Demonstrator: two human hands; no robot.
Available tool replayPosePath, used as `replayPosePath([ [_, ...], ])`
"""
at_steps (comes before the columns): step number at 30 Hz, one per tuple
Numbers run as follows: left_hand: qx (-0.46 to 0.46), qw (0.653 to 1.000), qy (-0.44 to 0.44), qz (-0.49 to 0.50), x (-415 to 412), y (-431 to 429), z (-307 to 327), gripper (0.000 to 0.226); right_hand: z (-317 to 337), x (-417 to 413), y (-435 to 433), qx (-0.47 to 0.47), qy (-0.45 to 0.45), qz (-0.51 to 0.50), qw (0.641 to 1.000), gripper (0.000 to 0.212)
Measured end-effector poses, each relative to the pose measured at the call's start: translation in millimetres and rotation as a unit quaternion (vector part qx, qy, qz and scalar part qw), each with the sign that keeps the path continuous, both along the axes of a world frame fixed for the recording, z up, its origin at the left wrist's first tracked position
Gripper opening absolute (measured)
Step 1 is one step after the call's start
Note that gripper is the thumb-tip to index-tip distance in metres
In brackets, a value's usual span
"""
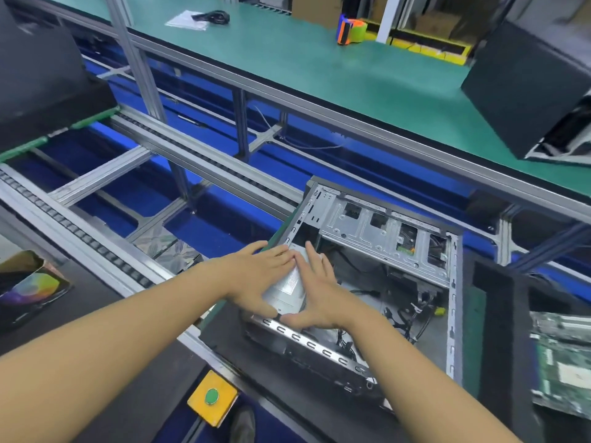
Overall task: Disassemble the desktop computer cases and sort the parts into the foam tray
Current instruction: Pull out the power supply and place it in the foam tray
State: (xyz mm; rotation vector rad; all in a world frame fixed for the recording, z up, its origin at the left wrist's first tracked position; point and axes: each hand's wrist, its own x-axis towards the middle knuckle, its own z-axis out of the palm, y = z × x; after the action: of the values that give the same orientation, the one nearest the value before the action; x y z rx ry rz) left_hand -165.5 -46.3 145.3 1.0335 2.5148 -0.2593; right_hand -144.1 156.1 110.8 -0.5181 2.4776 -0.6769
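Left hand (256, 276) lies flat, fingers straight, on the silver drive unit (289, 290). Right hand (316, 298) is flat beside it, thumbs hooking its near edge, likely to slide it out of the open case (367, 225). Foam tray (492, 330) sits right, ready for parts.

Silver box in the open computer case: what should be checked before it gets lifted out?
1. Hands on the silver box: ok. The left hand and right hand lie flat on it.
2. Firm grip: not ok. The fingers are straight, not curled round it.
3. Case open: ok. Its inside shows from above.
4. Cables unplugged from the box: cannot tell. They lie beside it, and the hands hide much of it.
5. Free slot in the foam tray: cannot tell. Only its edge and a green board show at the right.
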Motion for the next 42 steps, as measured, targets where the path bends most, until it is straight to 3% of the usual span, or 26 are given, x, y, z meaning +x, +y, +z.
replayPosePath([
  [6,-0.036,0.999,0.016,-0.022,-13.6,10.0,4.1,0.122,9.6,-9.5,-11.1,0.105,0.005,0.014,0.994,0.149],
  [14,-0.039,0.998,0.049,-0.027,-23.4,21.3,-2.4,0.137,4.1,-14.4,-6.2,0.010,0.041,-0.025,0.999,0.144],
  [24,0.058,0.992,0.091,-0.058,-44.0,40.3,-11.6,0.140,29.0,-22.0,24.7,0.015,0.040,-0.024,0.999,0.140],
  [32,0.131,0.988,0.073,-0.034,-30.3,53.7,-27.7,0.138,20.2,-4.5,53.8,0.038,0.029,-0.033,0.998,0.141],
  [34,0.161,0.986,0.044,0.013,-23.2,52.5,-32.7,0.142,20.9,-1.6,61.8,0.074,0.018,-0.030,0.997,0.138],
  [37,0.203,0.965,-0.096,0.136,-14.5,51.9,-31.5,0.142,31.9,-4.8,72.1,0.071,-0.032,-0.060,0.995,0.122],
  [39,0.216,0.945,-0.164,0.181,-11.6,53.2,-24.1,0.128,35.3,-6.6,67.5,0.038,-0.059,-0.143,0.987,0.107],
  [42,0.251,0.911,-0.235,0.228,-12.0,57.4,-12.6,0.092,28.2,-1.6,39.7,-0.008,-0.075,-0.316,0.946,0.115],
])
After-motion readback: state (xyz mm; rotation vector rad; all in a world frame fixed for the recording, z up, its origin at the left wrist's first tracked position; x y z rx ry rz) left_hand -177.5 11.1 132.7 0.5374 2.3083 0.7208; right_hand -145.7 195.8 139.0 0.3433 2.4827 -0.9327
